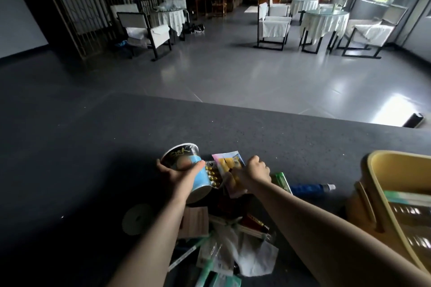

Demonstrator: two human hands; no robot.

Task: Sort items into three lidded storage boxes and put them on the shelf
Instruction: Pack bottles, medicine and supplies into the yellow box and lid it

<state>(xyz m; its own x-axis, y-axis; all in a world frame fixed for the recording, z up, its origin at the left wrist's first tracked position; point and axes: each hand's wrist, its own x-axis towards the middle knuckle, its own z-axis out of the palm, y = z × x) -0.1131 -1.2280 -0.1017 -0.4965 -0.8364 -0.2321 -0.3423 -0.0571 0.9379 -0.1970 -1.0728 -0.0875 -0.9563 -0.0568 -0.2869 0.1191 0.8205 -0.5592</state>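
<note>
My left hand (178, 173) grips a blue and black instant noodle cup (186, 165), tilted above the dark counter (93, 147). My right hand (253, 173) pinches a pink and yellow snack packet (229, 162) just right of the cup. A blister sheet of gold capsules (213, 176) lies between them. More items lie heaped below my arms: a wooden block (194, 221), plastic bags (245, 254) and packaged toothbrushes (207, 268). A yellow storage box (396, 193) stands open at the right with packets inside.
A green box (283, 180) and a blue tube (312, 189) lie right of my right hand. A white round disc (136, 218) rests at the left. A dark object (414, 120) sits at the counter's far right edge. Beyond are chairs and draped tables.
</note>
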